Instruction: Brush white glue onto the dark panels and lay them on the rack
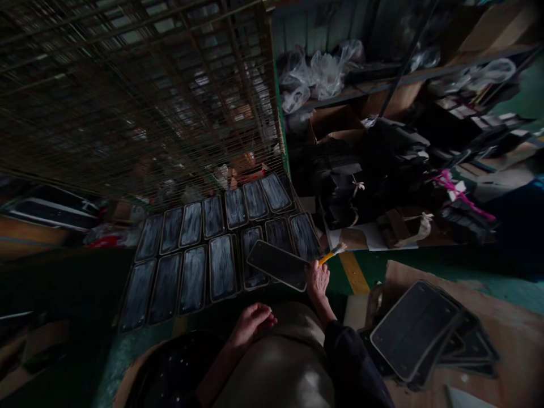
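My right hand point(318, 280) is closed on a yellow-handled brush point(327, 258), whose pale bristles point up and right. The same hand grips the right end of a dark rectangular panel point(278, 263) with rounded corners and a light edge. The panel is tilted over the front row of similar panels. My left hand point(255, 322) is near my lap, apart from the panel, its fingers curled together; whatever may be in them I cannot make out. Two rows of panels with whitish streaks, such as this streaked panel point(222, 266), lie in front of me.
A wire mesh rack point(170, 113) rises behind the rows. At right, a stack of dark panels point(414, 328) lies on a brown board point(510, 328). Bundled dark pieces point(340, 181), an open carton point(335, 122) and plastic bags point(323, 73) stand beyond. A dark glossy container point(174, 368) sits at lower left.
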`<state>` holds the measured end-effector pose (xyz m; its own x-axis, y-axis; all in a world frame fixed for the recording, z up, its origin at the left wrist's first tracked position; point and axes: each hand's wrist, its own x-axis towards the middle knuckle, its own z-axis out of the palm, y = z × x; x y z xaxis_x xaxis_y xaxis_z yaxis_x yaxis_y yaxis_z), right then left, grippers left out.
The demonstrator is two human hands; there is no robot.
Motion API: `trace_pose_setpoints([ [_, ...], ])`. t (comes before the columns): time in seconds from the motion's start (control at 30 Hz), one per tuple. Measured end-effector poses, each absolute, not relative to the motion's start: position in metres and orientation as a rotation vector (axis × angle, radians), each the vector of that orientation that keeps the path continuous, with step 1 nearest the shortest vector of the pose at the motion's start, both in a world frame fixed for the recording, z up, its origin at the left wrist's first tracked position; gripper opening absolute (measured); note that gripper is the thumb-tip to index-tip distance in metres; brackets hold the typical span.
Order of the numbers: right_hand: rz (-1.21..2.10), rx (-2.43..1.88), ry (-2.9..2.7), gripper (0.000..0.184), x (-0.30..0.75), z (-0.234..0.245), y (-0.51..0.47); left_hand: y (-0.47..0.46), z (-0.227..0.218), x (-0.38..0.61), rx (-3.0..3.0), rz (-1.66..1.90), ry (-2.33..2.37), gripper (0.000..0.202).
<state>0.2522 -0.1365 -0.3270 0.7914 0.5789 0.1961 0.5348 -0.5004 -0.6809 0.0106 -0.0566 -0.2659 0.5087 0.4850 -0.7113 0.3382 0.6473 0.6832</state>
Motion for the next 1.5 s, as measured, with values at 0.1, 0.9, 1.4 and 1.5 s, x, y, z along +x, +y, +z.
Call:
trace_pose_setpoints([
  [0.1,0.126,-2.231,-0.744,0.027,0.247,-0.345,-0.127,-0.052,-0.273,0.005,0.956,0.068,1.085,0.045],
  [0.9,-0.388,-2.071,-0.011,0.015,0.137,-0.208,-0.31,-0.118,-0.322,0.096,0.886,-0.534,0.703,0.06],
  [1.4,-0.334,-2.091,0.429,0.026,0.136,-0.272,-0.431,-0.268,-0.312,0.297,0.713,-0.364,0.381,0.053],
  [1.5,-0.35,-2.045,0.477,0.026,0.14,-0.277,-0.449,-0.289,-0.341,0.333,0.857,-0.415,0.35,0.051],
])
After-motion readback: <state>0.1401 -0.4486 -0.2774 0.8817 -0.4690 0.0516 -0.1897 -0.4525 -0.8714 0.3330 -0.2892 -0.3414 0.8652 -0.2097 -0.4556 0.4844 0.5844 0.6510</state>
